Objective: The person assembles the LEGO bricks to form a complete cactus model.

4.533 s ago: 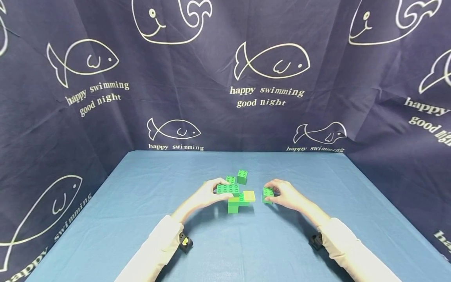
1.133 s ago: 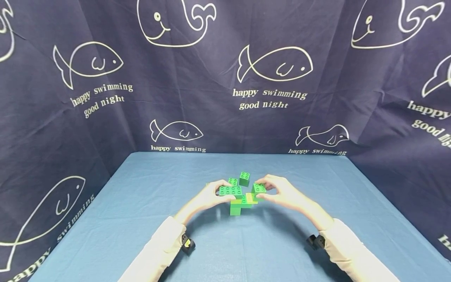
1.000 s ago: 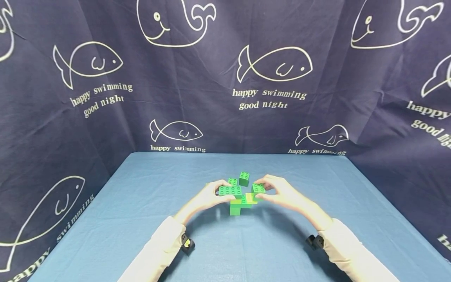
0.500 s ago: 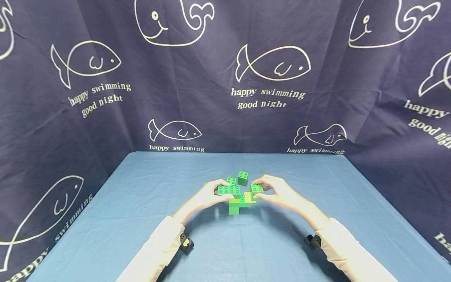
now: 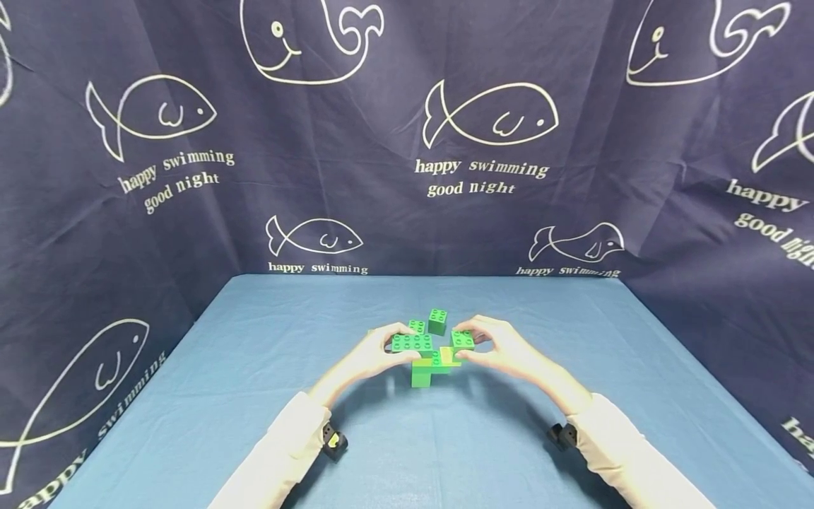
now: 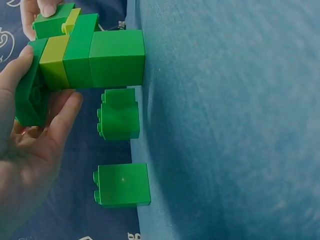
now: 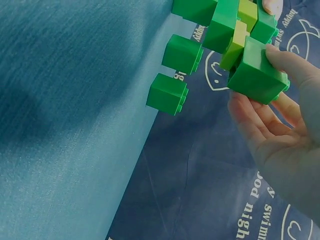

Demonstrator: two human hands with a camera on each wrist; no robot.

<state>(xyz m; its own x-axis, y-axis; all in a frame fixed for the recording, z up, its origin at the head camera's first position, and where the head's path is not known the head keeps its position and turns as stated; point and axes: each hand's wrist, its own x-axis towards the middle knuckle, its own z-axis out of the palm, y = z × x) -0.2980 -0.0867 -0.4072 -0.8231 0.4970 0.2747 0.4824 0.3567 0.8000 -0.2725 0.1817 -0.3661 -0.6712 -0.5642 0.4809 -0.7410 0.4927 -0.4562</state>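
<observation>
My left hand (image 5: 375, 350) grips a long green building brick (image 5: 412, 344) by its sides, at the top left of a small brick structure. Beneath that brick come a yellow-green piece (image 6: 55, 61), a long green brick (image 6: 80, 52) and a green brick at the foot (image 5: 421, 376). At the structure's right end, my right hand (image 5: 502, 343) pinches a square green brick (image 5: 462, 342) between thumb and fingers. This brick sits right at a second yellow-green piece (image 7: 235, 46), studs up; in the right wrist view it looks slightly tilted against it.
Two loose green bricks, one square (image 5: 437, 322) and another (image 5: 416, 326) partly hidden by the left hand's brick, stand just behind the structure on the blue-covered table (image 5: 407, 452). A dark fish-print curtain (image 5: 394, 184) hangs behind the table's far edge.
Since the earliest frame, my right hand has carried the square green brick leftward onto the structure's right end. My left hand has kept its grip. Over the last second both hands stay nearly still.
</observation>
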